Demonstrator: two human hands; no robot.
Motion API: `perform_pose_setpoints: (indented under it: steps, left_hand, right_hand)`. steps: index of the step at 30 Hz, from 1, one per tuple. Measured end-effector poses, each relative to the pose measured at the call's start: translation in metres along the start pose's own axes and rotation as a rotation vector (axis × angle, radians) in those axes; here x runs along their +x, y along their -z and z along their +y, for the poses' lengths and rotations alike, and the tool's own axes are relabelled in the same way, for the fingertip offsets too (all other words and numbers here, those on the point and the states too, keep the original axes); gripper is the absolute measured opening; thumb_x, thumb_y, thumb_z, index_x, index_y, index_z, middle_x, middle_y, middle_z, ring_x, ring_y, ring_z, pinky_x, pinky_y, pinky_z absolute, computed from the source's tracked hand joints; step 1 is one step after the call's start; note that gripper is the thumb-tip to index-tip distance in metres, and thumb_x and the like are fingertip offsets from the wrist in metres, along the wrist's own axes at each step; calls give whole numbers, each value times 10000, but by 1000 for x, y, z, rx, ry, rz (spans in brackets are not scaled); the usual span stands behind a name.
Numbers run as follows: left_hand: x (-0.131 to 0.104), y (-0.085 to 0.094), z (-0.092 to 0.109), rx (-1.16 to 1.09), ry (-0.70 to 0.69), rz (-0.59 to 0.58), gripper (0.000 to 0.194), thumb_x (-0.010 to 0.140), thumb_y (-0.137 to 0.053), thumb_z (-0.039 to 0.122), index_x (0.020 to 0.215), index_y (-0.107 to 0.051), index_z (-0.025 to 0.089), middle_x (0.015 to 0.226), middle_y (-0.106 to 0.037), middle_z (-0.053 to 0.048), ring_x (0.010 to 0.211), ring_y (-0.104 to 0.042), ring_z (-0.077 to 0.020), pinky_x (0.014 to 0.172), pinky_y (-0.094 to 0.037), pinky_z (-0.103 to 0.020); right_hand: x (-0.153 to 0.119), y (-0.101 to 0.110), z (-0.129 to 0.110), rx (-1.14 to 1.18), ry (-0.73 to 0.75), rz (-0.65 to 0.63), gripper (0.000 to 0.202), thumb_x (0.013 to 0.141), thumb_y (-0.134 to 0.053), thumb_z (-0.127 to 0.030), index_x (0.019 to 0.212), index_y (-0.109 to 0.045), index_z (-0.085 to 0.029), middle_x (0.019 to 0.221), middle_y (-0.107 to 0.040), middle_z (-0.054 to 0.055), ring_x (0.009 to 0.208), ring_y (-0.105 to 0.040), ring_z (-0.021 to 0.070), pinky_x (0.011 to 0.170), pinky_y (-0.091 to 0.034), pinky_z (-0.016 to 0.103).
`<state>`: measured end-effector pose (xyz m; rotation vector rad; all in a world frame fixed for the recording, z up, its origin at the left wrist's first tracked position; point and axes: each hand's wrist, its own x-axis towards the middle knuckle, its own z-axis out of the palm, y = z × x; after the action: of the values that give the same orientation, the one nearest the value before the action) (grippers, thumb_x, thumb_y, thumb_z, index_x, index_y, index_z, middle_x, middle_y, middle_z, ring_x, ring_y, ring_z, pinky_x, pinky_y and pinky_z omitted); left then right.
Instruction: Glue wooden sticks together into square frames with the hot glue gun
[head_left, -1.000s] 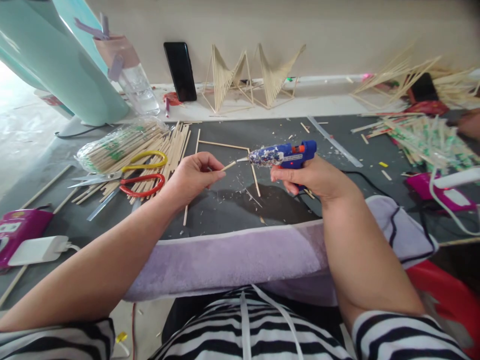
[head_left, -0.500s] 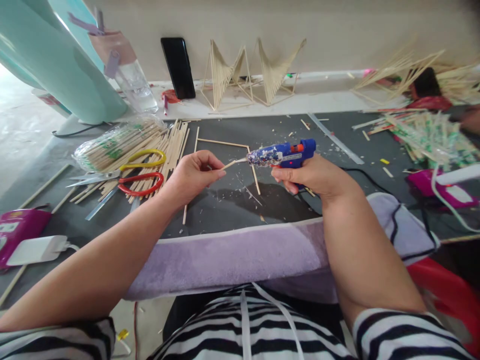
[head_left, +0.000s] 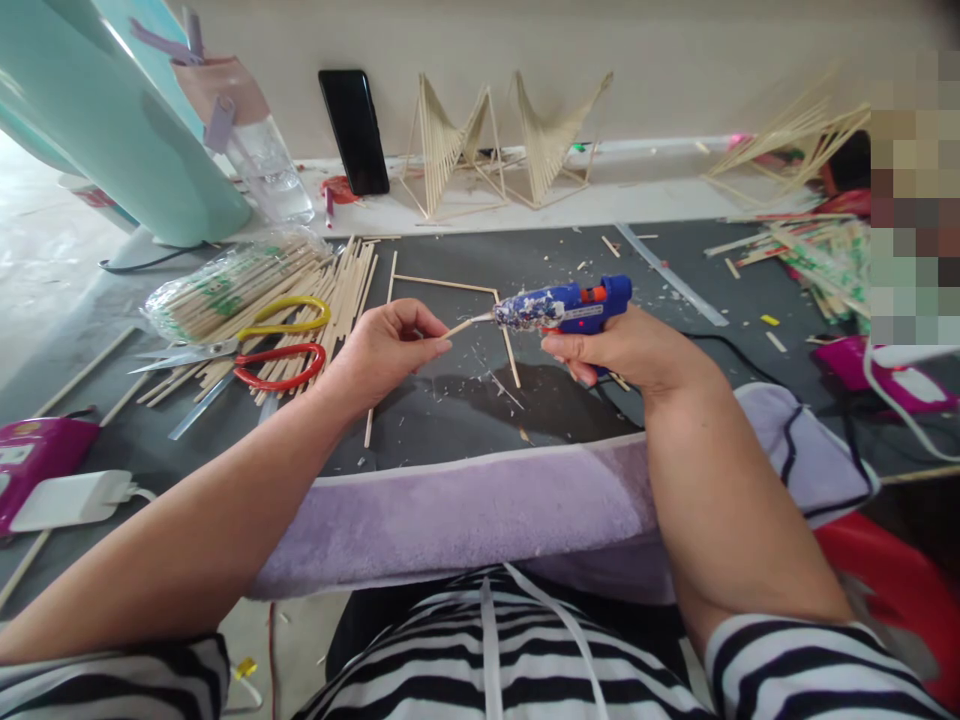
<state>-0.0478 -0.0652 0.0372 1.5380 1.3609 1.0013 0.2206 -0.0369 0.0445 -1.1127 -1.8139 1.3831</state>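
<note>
Between thumb and fingers, my left hand (head_left: pixel 397 345) pinches a thin wooden stick (head_left: pixel 459 328), its free end pointing right. My right hand (head_left: pixel 611 350) grips a blue hot glue gun (head_left: pixel 562 306) with a glue-smeared front. Its nozzle meets or nearly touches the stick's tip; I cannot tell which. Under and behind them on the dark table lies a three-sided frame of sticks (head_left: pixel 442 284), open toward me. To the left of my left hand are scissors (head_left: pixel 281 368) with one red and one yellow handle, resting on a heap of loose sticks (head_left: pixel 349 295).
A bagged bundle of sticks (head_left: pixel 232 290), a water bottle (head_left: pixel 262 150) and a phone (head_left: pixel 354 130) stand or lie at the back left. Two stick models (head_left: pixel 442 150) stand on the white ledge. A clear glue stick (head_left: pixel 671 272) lies right. Magenta power strips (head_left: pixel 49 460) flank the table.
Almost nothing differs. The view has shifted very slightly; both hands keep the stick and glue gun tip to tip.
</note>
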Motion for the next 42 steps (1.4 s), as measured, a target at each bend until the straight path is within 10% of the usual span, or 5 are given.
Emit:
perform_pose_setpoints:
  steps: [42]
  left_hand:
    - [-1, 0, 6, -285, 174, -103, 163, 677, -735, 206, 739, -595, 148, 514, -501, 55, 408, -434, -42, 370, -238, -168]
  right_hand:
    - [-2, -3, -5, -53, -49, 16, 245, 725, -758, -382, 799, -601, -209, 535, -520, -56, 387, -452, 69, 401, -402, 234]
